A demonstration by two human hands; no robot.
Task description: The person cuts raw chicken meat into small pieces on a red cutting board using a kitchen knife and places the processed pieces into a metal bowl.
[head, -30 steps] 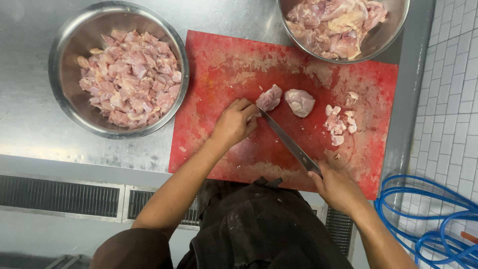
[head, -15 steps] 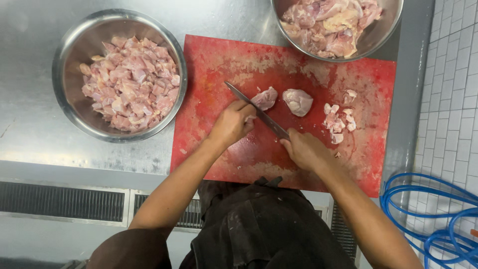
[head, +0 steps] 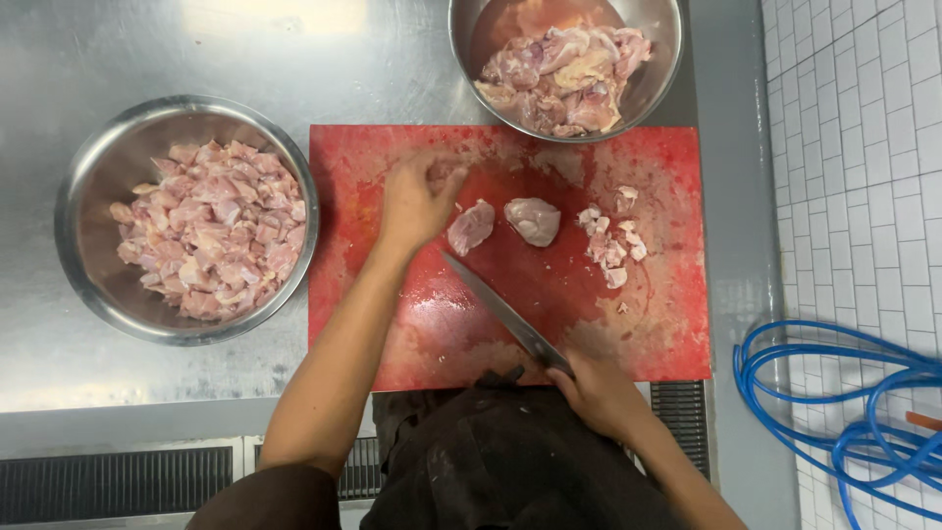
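Observation:
Two raw chicken pieces [head: 473, 227] [head: 534, 219] lie side by side in the middle of a red cutting board [head: 648, 324]. My left hand [head: 417, 201] hovers over the board just left of them, blurred, fingers apart and holding nothing. My right hand [head: 601, 393] grips a knife [head: 498, 309] at the board's near edge; its blade points up-left, tip close below the left piece. A small heap of cut trimmings [head: 610, 240] sits to the right of the two pieces.
A steel bowl [head: 88, 186] of diced chicken stands left of the board. Another steel bowl [head: 667, 59] with large raw pieces overlaps the board's far edge. A coiled blue hose [head: 844, 393] lies on the white tiles at right.
The knife has been drawn back toward me, from across the left piece to the board's near edge. My left hand lifted off the meat and moved up and left.

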